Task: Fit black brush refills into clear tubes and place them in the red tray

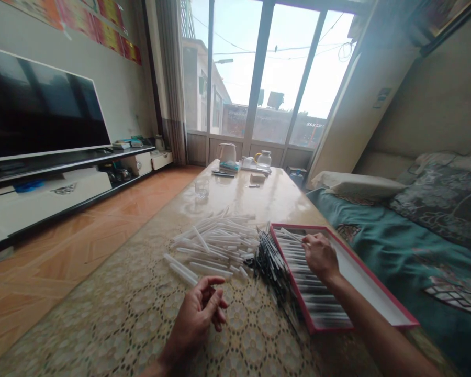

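My right hand reaches over a shallow red-rimmed box, its fingers pinched at the end of a slim pale tube. Rows of similar tubes with dark contents lie side by side in the box. My left hand hovers over the tablecloth, fingers loosely curled and apart, holding nothing I can see. Just beyond it is a loose pile of clear plastic tubes. Between pile and box lies a heap of thin black sticks, whose exact kind I cannot make out.
The long table has a patterned cover. A drinking glass, a pitcher, a glass teapot and a small box stand farther back. A sofa runs along the right, a TV cabinet along the left.
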The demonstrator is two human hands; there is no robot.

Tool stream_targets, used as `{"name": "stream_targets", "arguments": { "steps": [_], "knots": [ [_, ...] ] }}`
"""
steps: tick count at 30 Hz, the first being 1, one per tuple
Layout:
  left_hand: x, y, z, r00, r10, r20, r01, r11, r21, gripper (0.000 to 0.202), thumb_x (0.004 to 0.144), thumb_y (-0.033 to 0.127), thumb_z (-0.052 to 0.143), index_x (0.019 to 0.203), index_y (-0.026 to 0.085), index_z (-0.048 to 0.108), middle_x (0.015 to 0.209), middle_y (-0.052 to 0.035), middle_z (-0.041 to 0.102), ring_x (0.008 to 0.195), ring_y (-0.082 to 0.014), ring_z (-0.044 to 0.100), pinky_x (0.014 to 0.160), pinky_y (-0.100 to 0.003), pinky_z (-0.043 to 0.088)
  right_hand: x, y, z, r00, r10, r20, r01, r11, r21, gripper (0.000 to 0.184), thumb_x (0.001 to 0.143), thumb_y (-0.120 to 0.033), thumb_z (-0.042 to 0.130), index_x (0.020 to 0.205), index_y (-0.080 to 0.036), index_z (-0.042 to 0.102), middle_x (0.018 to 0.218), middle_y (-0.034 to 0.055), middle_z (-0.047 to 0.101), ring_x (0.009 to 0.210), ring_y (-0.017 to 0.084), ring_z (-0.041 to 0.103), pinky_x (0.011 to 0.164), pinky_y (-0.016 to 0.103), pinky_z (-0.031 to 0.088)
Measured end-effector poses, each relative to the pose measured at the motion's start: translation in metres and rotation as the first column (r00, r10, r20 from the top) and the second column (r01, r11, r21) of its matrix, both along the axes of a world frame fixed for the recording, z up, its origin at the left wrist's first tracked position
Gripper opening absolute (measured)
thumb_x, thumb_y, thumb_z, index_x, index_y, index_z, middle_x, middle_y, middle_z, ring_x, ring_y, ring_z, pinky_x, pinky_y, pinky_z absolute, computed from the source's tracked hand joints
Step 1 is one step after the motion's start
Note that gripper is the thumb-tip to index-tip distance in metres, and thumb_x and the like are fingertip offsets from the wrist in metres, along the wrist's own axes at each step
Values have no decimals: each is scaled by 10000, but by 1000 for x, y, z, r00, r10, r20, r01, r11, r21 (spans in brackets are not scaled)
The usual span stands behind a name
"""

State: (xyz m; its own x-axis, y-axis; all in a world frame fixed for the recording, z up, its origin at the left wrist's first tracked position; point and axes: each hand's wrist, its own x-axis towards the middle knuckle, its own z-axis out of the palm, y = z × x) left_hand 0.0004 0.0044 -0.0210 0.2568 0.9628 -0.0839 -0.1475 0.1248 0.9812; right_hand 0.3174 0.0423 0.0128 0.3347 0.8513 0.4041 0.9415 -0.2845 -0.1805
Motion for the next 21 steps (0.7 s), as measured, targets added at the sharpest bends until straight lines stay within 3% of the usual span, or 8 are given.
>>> {"name": "stream_targets", "arguments": {
  "steps": [4, 9, 13, 17, 21],
  "knots": [
    [1, 0, 0, 1000, 16, 19, -16, 1000, -6, 407, 698, 470, 640, 947, 162, 547, 575, 32, 597, 402, -96, 531, 366, -202, 420, 9, 23, 4, 987, 9, 163, 9, 994, -111, 151, 860, -156, 515, 837, -140, 663, 914, 130, 625, 961, 253, 558, 777, 348, 427],
    [2, -2, 1, 998, 57, 27, -56, 998, -34, 390, 694, 459, 645, 929, 162, 554, 564, 37, 585, 390, -95, 519, 360, -203, 411, 15, 53, 1, 959, 60, 277, 4, 974, -226, 249, 895, -292, 532, 1098, -151, 559, 1112, 69, 579, 942, 183, 587, 807, 383, 489],
    [2, -4, 3, 998, 49, 29, -48, 998, -37, 358, 711, 436, 636, 923, 159, 557, 575, 33, 584, 391, -97, 522, 362, -206, 416, 20, 70, -5, 949, 118, 292, -37, 963, -268, 275, 896, -298, 530, 1135, -162, 541, 1147, 75, 563, 949, 184, 587, 803, 379, 497],
    [2, -4, 2, 998, 63, 29, -62, 997, -44, 339, 711, 416, 639, 916, 158, 563, 567, 28, 590, 388, -99, 528, 360, -202, 414, 23, 74, -8, 951, 159, 264, -96, 967, -238, 270, 892, -303, 538, 1120, -158, 545, 1118, 61, 575, 928, 178, 593, 788, 379, 501],
    [2, -5, 3, 995, 93, 47, -91, 994, -56, 315, 700, 396, 649, 888, 157, 569, 547, 27, 591, 374, -101, 516, 344, -206, 413, 11, 62, -7, 962, 176, 209, -154, 981, -116, 174, 912, -162, 453, 909, -115, 620, 891, 90, 625, 853, 192, 591, 750, 328, 466]
  ]
}}
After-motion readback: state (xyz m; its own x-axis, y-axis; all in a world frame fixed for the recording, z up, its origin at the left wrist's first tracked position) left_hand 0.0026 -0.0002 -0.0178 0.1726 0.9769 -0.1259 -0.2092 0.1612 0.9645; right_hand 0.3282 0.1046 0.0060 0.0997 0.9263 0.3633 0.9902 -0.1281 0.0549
